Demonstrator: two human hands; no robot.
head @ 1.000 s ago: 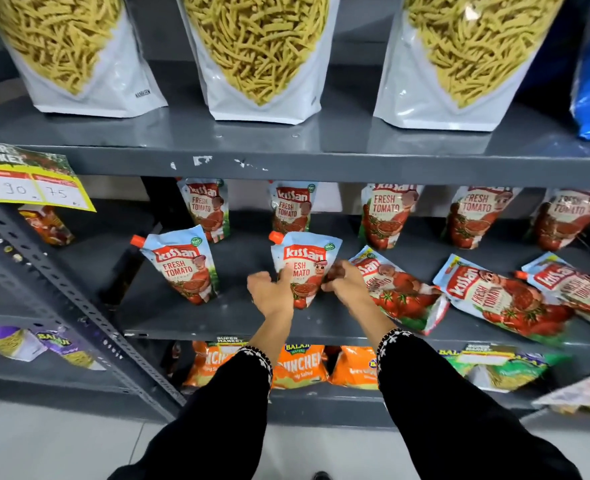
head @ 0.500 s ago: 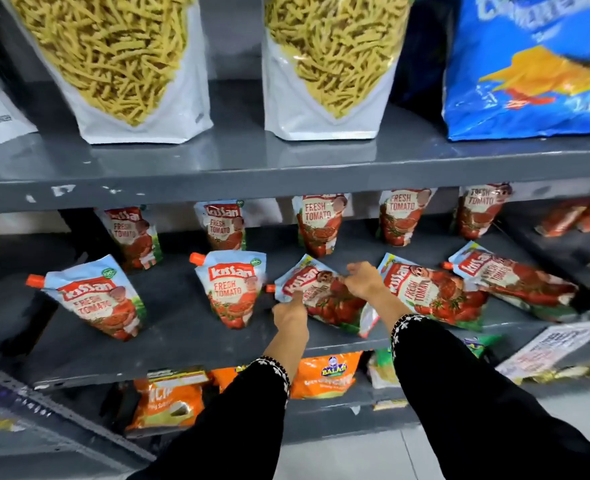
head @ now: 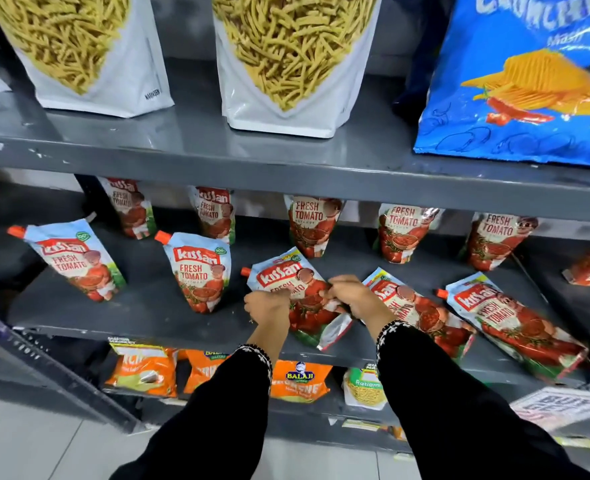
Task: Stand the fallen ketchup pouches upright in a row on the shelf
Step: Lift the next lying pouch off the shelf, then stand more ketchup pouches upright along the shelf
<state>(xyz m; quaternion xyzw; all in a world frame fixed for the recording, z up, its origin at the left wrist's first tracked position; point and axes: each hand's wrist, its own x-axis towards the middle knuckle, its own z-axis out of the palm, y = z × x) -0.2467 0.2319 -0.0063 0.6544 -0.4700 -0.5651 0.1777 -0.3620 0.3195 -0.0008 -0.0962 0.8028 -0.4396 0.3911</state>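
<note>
A fallen ketchup pouch (head: 295,299) on the shelf (head: 130,317) is pinched by the left hand (head: 267,306) at its nine o'clock edge and the right hand (head: 354,299) at three o'clock.

On the grey middle shelf (head: 130,317), two front ketchup pouches (head: 75,259) (head: 198,270) stood upright left of the held pouch (head: 304,299), which lay tilted, orange spout up-left. Right of it, two more (head: 418,310) (head: 515,320) lay flat. Five pouches stood behind it.
</note>
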